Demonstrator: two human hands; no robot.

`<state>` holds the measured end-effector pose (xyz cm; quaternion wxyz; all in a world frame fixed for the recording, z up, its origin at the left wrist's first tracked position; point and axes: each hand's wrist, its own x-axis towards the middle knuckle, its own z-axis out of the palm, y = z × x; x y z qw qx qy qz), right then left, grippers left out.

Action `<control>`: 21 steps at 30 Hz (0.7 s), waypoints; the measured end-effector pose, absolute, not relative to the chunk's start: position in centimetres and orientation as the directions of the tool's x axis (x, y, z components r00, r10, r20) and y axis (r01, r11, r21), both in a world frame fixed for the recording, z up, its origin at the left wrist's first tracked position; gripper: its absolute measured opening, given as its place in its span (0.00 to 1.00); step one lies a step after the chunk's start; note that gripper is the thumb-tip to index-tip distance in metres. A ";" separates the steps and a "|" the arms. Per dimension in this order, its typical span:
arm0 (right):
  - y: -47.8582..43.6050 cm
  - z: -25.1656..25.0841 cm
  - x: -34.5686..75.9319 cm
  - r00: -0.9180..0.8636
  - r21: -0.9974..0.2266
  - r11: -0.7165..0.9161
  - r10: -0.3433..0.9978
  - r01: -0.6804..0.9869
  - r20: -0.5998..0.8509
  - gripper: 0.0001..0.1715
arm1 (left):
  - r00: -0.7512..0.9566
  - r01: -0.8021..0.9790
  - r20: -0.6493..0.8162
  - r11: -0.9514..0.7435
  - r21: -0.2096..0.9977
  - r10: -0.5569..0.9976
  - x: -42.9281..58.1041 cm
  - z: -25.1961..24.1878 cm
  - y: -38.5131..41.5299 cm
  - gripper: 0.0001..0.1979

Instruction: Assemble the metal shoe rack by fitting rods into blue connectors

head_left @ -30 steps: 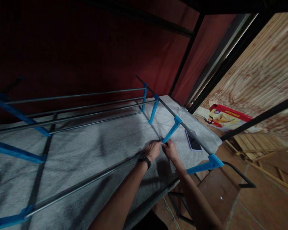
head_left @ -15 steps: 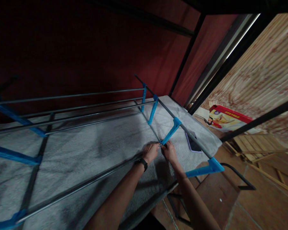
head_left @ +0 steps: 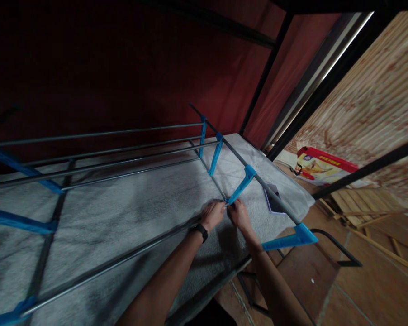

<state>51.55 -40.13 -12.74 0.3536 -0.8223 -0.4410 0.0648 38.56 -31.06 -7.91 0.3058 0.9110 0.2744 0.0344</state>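
A rack frame of grey metal tubes and blue plastic brackets lies across a grey cloth (head_left: 149, 199). My left hand (head_left: 213, 216), with a black watch on its wrist, is closed around the right end of the near metal tube (head_left: 122, 261). That end meets the foot of a blue bracket (head_left: 239, 187). On the bracket's other side, my right hand (head_left: 240, 215) has its fingers closed at the same foot. The fingers hide most of the joint, so I cannot tell whether the tube sits inside it. Another blue bracket (head_left: 290, 238) is beside my right forearm.
A phone (head_left: 274, 201) lies on the cloth, partly behind the upper tube (head_left: 236, 154). Dark metal posts (head_left: 268, 72) rise at the back right. On the tiled floor are a red and yellow box (head_left: 326, 167) and a folded wooden piece (head_left: 363, 203).
Both hands stay at the same joint with hardly any movement. The camera view has shifted very slightly.
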 end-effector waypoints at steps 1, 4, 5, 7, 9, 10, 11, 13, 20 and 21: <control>-40.1 -12.7 51.4 0.605 -0.633 -0.367 0.769 0.681 0.205 0.13 | 0.846 0.479 -0.105 -0.660 0.578 0.523 38.5 -7.9 -31.0 0.16; -40.1 -12.8 50.7 0.620 -0.617 -0.387 0.755 0.685 0.213 0.14 | 0.845 0.480 -0.108 -0.654 0.585 0.523 38.2 -8.1 -30.9 0.15; -40.0 -12.7 50.5 0.628 -0.613 -0.397 0.748 0.683 0.215 0.14 | 0.848 0.478 -0.111 -0.655 0.585 0.519 38.1 -8.2 -30.8 0.15; -39.9 -12.6 49.9 0.651 -0.606 -0.425 0.730 0.673 0.211 0.14 | 0.852 0.474 -0.113 -0.660 0.582 0.512 38.1 -8.4 -30.7 0.16; -39.7 -12.2 49.3 0.677 -0.607 -0.455 0.709 0.651 0.195 0.15 | 0.852 0.474 -0.114 -0.661 0.581 0.511 38.2 -8.4 -30.7 0.17; -39.6 -12.0 48.9 0.693 -0.613 -0.468 0.697 0.637 0.187 0.16 | 0.851 0.474 -0.109 -0.661 0.582 0.514 38.2 -8.4 -30.8 0.17; -39.5 -11.8 48.6 0.708 -0.622 -0.478 0.683 0.620 0.181 0.16 | 0.850 0.469 -0.094 -0.663 0.583 0.519 38.2 -8.3 -31.0 0.17; -39.6 -11.5 48.1 0.729 -0.650 -0.481 0.663 0.589 0.170 0.17 | 0.842 0.457 -0.034 -0.677 0.577 0.539 37.6 -7.8 -31.5 0.16; -40.2 -12.4 49.2 0.723 -0.646 -0.517 0.686 0.562 0.080 0.27 | 0.515 0.534 0.286 -0.563 0.631 0.808 25.0 -4.5 -34.2 0.12; -40.3 -12.7 49.5 0.724 -0.628 -0.533 0.686 0.567 0.072 0.28 | 0.383 0.582 0.299 -0.480 0.657 0.874 21.9 -4.2 -34.8 0.09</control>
